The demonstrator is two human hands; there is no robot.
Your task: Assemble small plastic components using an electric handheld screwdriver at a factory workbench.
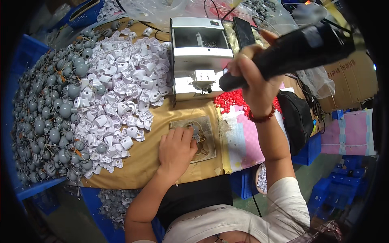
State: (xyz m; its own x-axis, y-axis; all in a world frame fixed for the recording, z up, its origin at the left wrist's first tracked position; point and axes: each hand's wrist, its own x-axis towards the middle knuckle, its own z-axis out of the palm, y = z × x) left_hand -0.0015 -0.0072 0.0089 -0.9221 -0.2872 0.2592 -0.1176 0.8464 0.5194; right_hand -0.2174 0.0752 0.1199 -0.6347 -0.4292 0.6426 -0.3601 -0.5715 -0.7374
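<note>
My right hand is raised on the right, closed around a black electric screwdriver. The narrow dark end of the tool points down and left, in front of a white machine. My left hand rests on the bench with its fingers curled down onto a square jig plate. Its fingertips pinch a small grey part on that plate; the hand hides some of it. A thin round outline, perhaps a wire, shows on the plate's surface around the part.
Left of the plate lies a big heap of white plastic pieces, bordered by a pile of grey rounded parts with wires. The white machine stands behind the plate. Red bits and a black pouch are on the right.
</note>
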